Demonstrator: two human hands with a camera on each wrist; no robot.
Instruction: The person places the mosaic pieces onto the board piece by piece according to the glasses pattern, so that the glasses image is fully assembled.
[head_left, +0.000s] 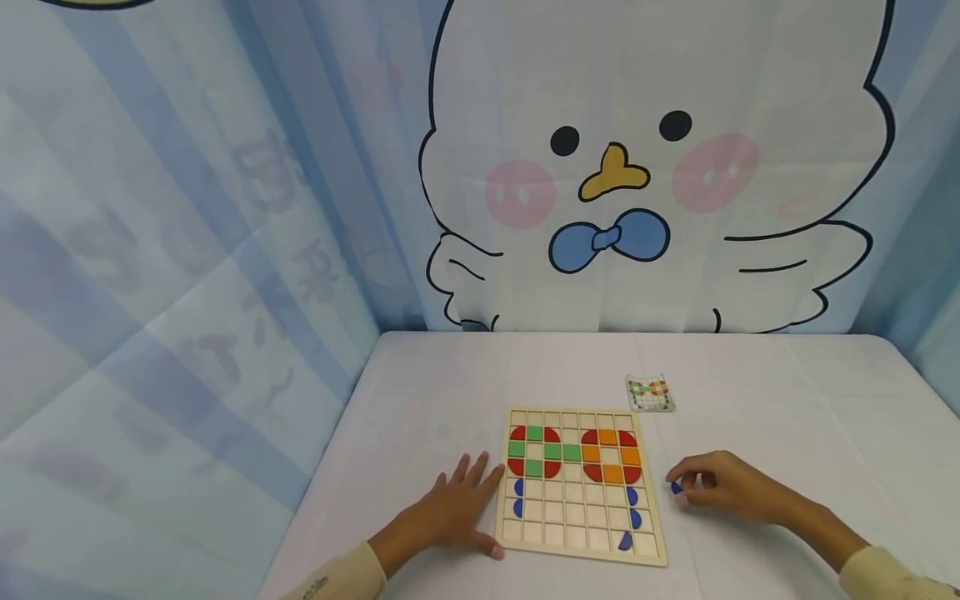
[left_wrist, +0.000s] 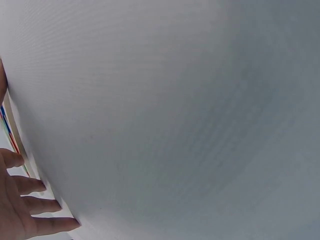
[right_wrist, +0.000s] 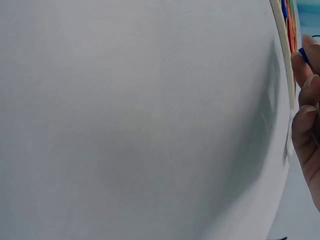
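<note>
A wooden grid board (head_left: 583, 554) lies on the table, with red, green and orange pieces forming two ring patterns in its upper rows. Along its lower sides sit several blue pieces (head_left: 632, 497), one of them tilted in its square near the bottom right. My left hand (head_left: 456, 507) rests with spread fingers at the board's left edge, the thumb by the lower left corner. Just right of the board, my right hand (head_left: 723, 485) pinches a small blue piece (head_left: 677, 487) between thumb and fingertips; the same blue piece (right_wrist: 303, 55) shows in the right wrist view.
A small pattern card (head_left: 650, 393) lies beyond the board's upper right corner, printed with a similar coloured design. The table (head_left: 442, 375) has a white cover. Behind it hangs a curtain (head_left: 600, 292) with a cartoon bird, and another curtain (head_left: 150, 333) hangs on the left.
</note>
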